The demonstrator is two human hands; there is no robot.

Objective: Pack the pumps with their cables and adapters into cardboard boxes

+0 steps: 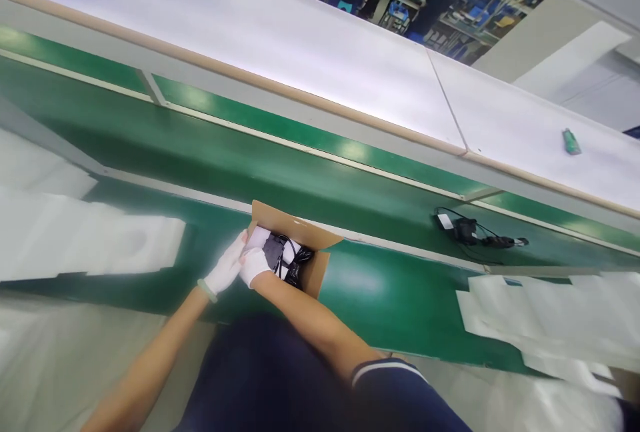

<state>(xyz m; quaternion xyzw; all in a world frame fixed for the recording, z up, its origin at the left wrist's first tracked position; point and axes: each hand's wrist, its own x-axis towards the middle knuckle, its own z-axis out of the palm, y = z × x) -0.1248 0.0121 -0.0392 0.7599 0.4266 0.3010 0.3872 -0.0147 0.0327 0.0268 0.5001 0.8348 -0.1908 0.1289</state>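
Observation:
An open cardboard box (316, 277) stands on the green bench surface in front of me, its back flap (295, 225) raised. Inside lie a black power adapter (274, 251), bundled black cables (300, 263) and some white pieces. My left hand (225, 269), in a white glove, is closed against the box's left side. Beside it, my right hand (255, 265), also gloved in white, is bent over the box's left edge, close to the adapter. Its fingers are curled and their tips are hidden, so what they grip does not show.
Stacks of white foam sheets or bags lie to the left (90, 235) and right (555, 319). A black adapter with cable (467, 231) rests farther right, beyond the pale strip. Behind runs a raised white shelf (250, 39) with a small green object (571, 142). People and racks appear beyond.

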